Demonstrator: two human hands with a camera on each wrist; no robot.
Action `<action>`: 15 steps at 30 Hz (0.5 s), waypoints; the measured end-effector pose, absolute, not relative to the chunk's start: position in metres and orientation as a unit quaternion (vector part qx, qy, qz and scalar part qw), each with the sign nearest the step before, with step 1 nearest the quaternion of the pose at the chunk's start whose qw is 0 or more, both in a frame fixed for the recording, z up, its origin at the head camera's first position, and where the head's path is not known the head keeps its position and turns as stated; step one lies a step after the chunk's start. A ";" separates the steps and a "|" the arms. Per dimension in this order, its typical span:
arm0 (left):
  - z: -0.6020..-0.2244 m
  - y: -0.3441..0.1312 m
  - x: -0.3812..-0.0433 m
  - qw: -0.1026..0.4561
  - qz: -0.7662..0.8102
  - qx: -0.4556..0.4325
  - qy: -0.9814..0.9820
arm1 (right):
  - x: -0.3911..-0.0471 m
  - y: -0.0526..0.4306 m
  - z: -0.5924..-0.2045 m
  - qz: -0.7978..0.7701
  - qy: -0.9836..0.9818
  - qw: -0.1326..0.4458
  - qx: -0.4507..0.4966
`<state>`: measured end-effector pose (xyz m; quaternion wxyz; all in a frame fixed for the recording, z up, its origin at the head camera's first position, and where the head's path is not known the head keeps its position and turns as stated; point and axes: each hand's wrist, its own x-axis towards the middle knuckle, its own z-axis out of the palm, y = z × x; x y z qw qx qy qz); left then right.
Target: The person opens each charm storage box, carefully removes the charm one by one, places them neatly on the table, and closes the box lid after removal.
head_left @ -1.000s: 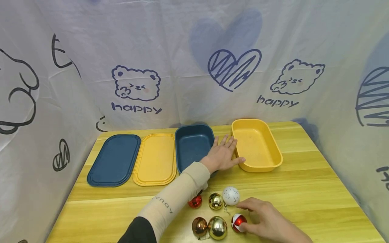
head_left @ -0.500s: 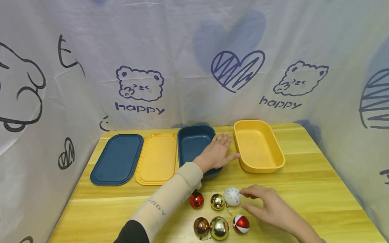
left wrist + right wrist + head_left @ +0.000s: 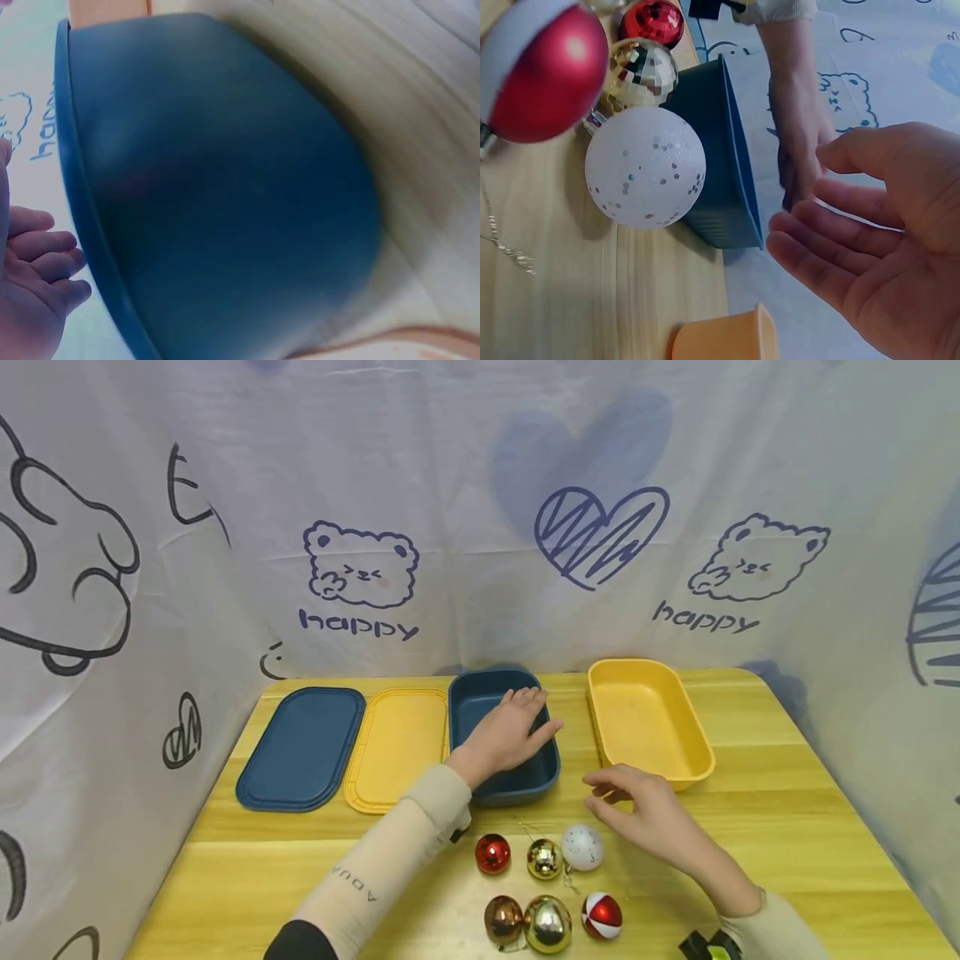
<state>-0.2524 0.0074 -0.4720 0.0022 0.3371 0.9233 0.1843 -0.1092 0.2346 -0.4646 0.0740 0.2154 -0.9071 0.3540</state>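
Observation:
My left hand (image 3: 504, 737) hovers over the dark blue box (image 3: 517, 795), its fingers extended and nothing held. In the left wrist view the box's outer wall (image 3: 225, 187) fills most of the picture, with fingers (image 3: 56, 265) past its rim. My right hand (image 3: 651, 814), fingers loosely bent, is above the table just beyond the white speckled ornament ball (image 3: 582, 847). It holds nothing. Around that ball lie a faceted gold ball (image 3: 544, 858), a shiny red ball (image 3: 492, 854), a brown ball (image 3: 503, 918), a larger gold ball (image 3: 547, 924) and a red-and-white ball (image 3: 602, 916).
A yellow box (image 3: 651, 722) stands right of the blue one, with bare table between them. Flat on the left lie a blue lid (image 3: 302, 749) and a yellow lid (image 3: 397, 749). A printed white curtain (image 3: 465, 527) hangs behind the wooden table (image 3: 780, 827).
The right hand has left the red-and-white ball and moved forward past the white ball. The left hand has drawn left, away from the yellow box, over the blue box.

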 end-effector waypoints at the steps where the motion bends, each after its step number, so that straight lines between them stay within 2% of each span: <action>1: -0.472 0.004 -0.252 0.001 0.189 0.334 0.923 | -0.113 0.233 -0.465 0.354 -0.907 0.077 0.215; 8: -0.475 -0.027 -0.251 -0.024 0.238 0.307 0.921 | -0.137 0.220 -0.472 0.355 -0.907 0.091 0.208; 15: -0.474 -0.068 -0.244 -0.129 0.276 0.285 0.909 | -0.158 0.209 -0.481 0.374 -0.908 0.069 0.176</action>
